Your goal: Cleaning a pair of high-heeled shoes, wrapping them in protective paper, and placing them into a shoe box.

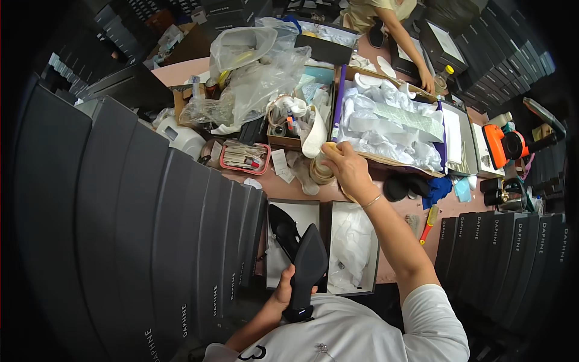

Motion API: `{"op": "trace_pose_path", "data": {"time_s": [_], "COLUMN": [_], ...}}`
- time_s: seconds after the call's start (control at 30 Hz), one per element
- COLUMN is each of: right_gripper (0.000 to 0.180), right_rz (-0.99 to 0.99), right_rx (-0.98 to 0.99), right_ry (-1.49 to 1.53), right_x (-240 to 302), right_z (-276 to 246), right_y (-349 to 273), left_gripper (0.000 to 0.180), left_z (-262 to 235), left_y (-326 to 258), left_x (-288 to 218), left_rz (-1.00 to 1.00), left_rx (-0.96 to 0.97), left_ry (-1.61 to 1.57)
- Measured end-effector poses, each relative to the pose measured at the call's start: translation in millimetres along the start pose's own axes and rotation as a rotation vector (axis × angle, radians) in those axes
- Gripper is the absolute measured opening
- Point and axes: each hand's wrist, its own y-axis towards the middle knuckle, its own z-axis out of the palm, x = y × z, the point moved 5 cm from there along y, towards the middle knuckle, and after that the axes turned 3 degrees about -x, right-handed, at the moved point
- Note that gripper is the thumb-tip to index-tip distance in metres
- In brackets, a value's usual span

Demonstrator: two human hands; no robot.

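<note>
Stacked boxes (120, 229) wall in a pink desk (455, 202) on both sides. One black shoe (310, 259) is in the left hand (283, 288), which is clamped around its narrow part near the heel, sole up and toe pointing away from the body. Just beyond that hand, partly behind the held shoe, a second shoe (283, 220) lies in a box (309, 211); to the hand's right, a tray (377, 247) holds white tissue (351, 241). The hands are well apart: farther forward, the right hand (350, 170) pinches a yellowish pad (329, 146) at the mouth of a jar (321, 172), whose contents are hidden. If it holds liquid, a knock from the wrist or too hard a press could tip it, and an overloaded pad might drip on the tissue. A slack left grip could let the held shoe drop and scuff against its mate. Left of the right hand sits a basket (244, 171) of pale strips (241, 155); beyond that hand, a purple-edged bin (338, 108) of crumpled paper (386, 102); to its right, a brush (429, 224) and an orange dispenser (494, 146). Farthest out is a co-worker's hand (427, 83), near the bin's far corner.
</note>
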Motion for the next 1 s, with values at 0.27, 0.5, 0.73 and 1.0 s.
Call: {"op": "trace_pose_path", "data": {"time_s": [0.27,0.5,0.73,1.0], "right_gripper": [0.043,0.035,0.038,0.022], "right_rz": [0.037,0.755,0.5,0.333], "right_rx": [-0.187,-0.839,-0.638,-0.196], "right_ry": [0.215,1.017,0.666,0.387], "right_x": [-22.4,-86.0,-61.6,0.8], "right_z": [25.0,-35.5,-19.6,-28.6], "right_y": [-14.3,-97.1,-73.8,-41.9], "left_gripper": [0.077,0.073,0.087,0.083], "left_z": [-4.8,-0.5,12.1,30.8], "left_y": [-3.9,-6.9,-7.2,-15.4], "left_x": [-1.2,-6.2,-15.1,-19.3], "left_rz": [-0.001,-0.043,-0.087,0.01], "left_rx": [-0.017,0.004,0.144,0.018], "left_ry": [0.014,0.003,0.07,0.18]}}
